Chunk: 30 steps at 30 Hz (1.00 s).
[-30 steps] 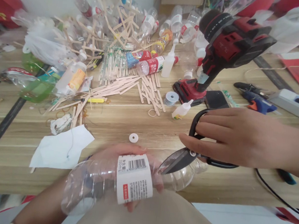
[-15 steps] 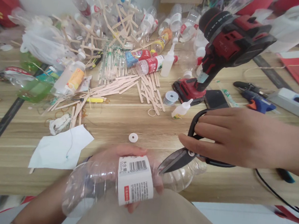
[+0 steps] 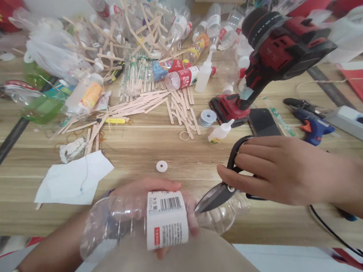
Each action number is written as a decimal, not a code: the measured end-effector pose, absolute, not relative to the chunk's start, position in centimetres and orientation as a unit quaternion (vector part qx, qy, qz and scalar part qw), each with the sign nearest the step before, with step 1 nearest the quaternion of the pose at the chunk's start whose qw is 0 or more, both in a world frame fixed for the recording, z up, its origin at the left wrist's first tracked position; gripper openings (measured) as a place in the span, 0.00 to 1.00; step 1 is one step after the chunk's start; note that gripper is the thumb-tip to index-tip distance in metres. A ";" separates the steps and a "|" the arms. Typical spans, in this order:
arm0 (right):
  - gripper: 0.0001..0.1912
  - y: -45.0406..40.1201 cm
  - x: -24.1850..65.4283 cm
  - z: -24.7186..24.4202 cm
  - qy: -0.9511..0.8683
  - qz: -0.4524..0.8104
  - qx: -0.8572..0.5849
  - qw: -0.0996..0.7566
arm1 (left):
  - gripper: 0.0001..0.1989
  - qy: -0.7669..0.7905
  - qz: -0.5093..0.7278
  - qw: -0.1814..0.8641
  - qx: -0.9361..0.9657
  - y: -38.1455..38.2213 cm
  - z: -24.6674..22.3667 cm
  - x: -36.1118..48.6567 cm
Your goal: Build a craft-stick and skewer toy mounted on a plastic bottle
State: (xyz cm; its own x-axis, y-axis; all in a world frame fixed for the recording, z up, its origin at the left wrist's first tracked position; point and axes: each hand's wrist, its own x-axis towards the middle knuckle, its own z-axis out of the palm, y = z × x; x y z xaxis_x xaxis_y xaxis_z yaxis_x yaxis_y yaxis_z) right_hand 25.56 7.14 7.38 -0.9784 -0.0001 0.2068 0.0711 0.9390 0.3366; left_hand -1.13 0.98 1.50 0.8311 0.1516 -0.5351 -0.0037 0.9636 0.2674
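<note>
At lower centre the left hand (image 3: 147, 186) is gripping the clear bottle (image 3: 167, 221) while, at right, the right hand (image 3: 270, 167) is clasping the scissors (image 3: 217, 198) by the handles, their tip pointing so near the left hand that slipping on curved plastic could be causing a nick.

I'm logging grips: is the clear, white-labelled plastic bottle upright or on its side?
On its side: the clear plastic bottle lies in the left hand, base leftward, neck rightward.

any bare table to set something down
Bare wood lies between the white disc and the small squeeze bottle, and between the paper and the black strip on the left. It's crowded farther back: sticks, bottles and the drill.
</note>
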 end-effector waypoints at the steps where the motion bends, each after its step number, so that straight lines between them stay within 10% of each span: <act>1: 0.10 7.1 25.6 7.3 -0.979 -0.177 -0.019 0.103 | 0.26 0.287 0.033 0.950 0.120 1.0 1.5 -1.1; 12: 0.09 6.2 27.2 4.6 -0.957 -0.038 -0.199 0.206 | 0.32 0.214 0.089 0.966 0.116 1.1 -0.2 -2.4; 30: 0.19 1.5 33.0 -5.0 -0.843 0.034 -0.533 0.059 | 0.30 0.312 0.341 0.862 0.208 0.2 -2.1 -5.5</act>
